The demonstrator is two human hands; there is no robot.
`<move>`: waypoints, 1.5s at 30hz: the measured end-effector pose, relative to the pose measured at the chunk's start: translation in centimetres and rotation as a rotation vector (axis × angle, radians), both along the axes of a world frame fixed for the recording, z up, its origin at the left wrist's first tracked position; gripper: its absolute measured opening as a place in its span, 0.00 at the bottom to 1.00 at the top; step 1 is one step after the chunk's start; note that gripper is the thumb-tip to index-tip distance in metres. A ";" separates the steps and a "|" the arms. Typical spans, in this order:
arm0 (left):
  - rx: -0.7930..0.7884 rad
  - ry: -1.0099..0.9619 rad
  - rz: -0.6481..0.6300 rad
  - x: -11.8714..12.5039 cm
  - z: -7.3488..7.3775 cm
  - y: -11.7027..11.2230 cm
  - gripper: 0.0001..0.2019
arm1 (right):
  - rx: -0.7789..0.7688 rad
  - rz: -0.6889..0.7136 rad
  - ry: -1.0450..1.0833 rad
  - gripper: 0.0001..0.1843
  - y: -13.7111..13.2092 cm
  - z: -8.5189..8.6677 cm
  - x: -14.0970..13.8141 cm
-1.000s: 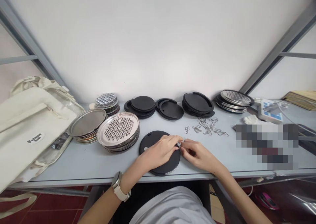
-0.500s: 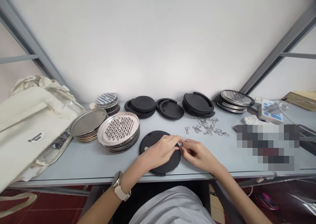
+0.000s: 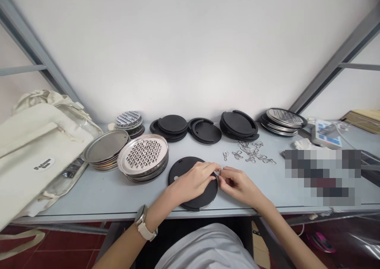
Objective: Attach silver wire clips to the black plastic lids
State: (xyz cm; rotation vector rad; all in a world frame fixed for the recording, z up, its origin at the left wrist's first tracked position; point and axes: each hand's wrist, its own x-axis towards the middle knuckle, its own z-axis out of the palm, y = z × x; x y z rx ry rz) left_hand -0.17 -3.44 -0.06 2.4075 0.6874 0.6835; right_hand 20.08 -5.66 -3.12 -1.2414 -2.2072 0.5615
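Observation:
A round black disc (image 3: 181, 169) lies on the grey table (image 3: 89, 190) right in front of me. My left hand (image 3: 192, 182) rests on top of it, fingers curled and pinched at its right edge. My right hand (image 3: 237, 184) meets it there, fingertips pinched on a small metal clip (image 3: 217, 173) at the disc's rim. Both hands touch the same small piece. Several loose wire clips (image 3: 251, 152) lie just beyond my right hand.
Stacks of metal grater discs (image 3: 143, 155) and plain metal plates (image 3: 104, 147) stand at the left, with black lids (image 3: 204, 131) and more stacks (image 3: 282, 120) along the wall. A cream bag (image 3: 35, 142) fills the far left. A blurred patch covers the right.

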 end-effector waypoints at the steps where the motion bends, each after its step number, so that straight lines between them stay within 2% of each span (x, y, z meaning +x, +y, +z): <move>1: 0.004 0.002 0.001 0.0 0.0 0.0 0.14 | -0.002 -0.002 0.003 0.16 0.0 0.0 0.0; 8: 0.017 0.016 0.016 0.0 0.0 -0.1 0.15 | -0.051 -0.028 0.002 0.16 0.1 0.0 0.1; 13: 0.086 0.065 0.028 0.1 0.0 -0.2 0.15 | -0.110 -0.007 -0.023 0.16 0.2 0.1 0.0; 45: 0.192 0.151 0.091 0.0 0.0 -0.1 0.11 | -0.102 0.019 -0.048 0.16 0.1 0.6 -0.1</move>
